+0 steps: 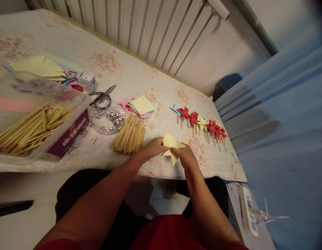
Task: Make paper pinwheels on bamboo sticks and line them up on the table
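A piece of pale yellow paper [172, 140], partly folded with pointed corners, is held between both hands above the table's front edge. My left hand [155, 147] pinches its left side, while my right hand [184, 155] grips the right side with the thumb on top. Left of my hands lies a bundle of thin wooden sticks [129, 136]. Behind it rests a stack of coloured paper squares [142, 105], yellow on top. To the right stretches a row of finished paper pinwheels [194, 118] on sticks, red, yellow and blue.
A clear plastic bin [81, 104] with many sticks stands at the left. Near it are a round dish of metal pins [110, 121], scissors [102, 97], small white boxes [87, 79] and cut paper [38, 67]. A power strip [248, 211] sits at the lower right, beside a blue curtain [278, 114].
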`<move>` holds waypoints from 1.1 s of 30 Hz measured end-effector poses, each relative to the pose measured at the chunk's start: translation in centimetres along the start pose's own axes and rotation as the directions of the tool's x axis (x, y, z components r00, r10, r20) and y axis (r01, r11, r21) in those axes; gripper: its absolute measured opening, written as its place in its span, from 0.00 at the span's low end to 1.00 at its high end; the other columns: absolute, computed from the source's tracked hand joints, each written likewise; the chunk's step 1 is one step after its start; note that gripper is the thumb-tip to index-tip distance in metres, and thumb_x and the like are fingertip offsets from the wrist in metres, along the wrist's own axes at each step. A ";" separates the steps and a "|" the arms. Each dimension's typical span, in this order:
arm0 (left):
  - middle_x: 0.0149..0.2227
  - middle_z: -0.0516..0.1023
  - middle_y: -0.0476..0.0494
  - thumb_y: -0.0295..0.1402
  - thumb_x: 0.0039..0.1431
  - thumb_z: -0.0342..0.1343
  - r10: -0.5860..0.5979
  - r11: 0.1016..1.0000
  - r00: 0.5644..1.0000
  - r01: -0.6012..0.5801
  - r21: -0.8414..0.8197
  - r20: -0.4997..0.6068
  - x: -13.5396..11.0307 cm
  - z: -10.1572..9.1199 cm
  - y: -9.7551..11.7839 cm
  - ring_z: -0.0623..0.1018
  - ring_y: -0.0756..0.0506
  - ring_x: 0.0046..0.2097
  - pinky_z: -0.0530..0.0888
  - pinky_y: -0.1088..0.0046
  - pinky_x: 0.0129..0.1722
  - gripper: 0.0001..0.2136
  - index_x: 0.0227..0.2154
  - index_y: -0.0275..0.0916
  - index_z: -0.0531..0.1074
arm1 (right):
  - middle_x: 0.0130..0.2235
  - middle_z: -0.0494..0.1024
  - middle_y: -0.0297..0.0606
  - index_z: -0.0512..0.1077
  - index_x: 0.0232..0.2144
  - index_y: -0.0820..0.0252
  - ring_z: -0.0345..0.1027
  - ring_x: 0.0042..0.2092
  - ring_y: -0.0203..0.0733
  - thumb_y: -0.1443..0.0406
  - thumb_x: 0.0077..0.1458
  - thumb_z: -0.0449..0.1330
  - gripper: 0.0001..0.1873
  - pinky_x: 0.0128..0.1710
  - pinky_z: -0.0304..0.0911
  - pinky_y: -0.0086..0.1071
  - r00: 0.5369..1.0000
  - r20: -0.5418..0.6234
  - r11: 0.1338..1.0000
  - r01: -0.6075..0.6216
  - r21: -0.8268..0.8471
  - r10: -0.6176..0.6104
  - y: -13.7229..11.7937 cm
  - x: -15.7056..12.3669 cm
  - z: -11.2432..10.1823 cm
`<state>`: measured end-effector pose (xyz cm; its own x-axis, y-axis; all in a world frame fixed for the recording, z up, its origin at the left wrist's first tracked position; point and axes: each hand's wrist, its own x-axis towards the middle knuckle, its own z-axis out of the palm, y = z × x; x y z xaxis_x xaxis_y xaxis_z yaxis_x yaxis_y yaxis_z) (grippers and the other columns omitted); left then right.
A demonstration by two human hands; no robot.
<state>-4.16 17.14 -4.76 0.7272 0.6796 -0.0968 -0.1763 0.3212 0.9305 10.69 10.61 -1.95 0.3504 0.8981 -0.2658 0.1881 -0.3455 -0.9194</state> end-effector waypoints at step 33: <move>0.25 0.75 0.50 0.35 0.43 0.64 -0.030 0.859 0.922 -0.174 -0.481 -0.387 0.9 2.5 -2.6 0.72 0.50 0.28 0.67 0.74 0.31 0.13 0.31 0.34 0.73 | 0.31 0.80 0.36 0.74 0.33 0.63 0.72 0.30 0.39 0.63 0.41 0.64 0.14 0.30 0.67 0.30 0.940 -0.341 0.898 0.165 0.408 -0.018 -0.1 0.4 5.7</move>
<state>-1.39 15.33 -6.35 0.4191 0.8718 -0.2537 -0.5969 0.4751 0.6464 5.63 12.59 -3.59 0.6388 0.7576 -0.1345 -0.1472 -0.0512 -0.9878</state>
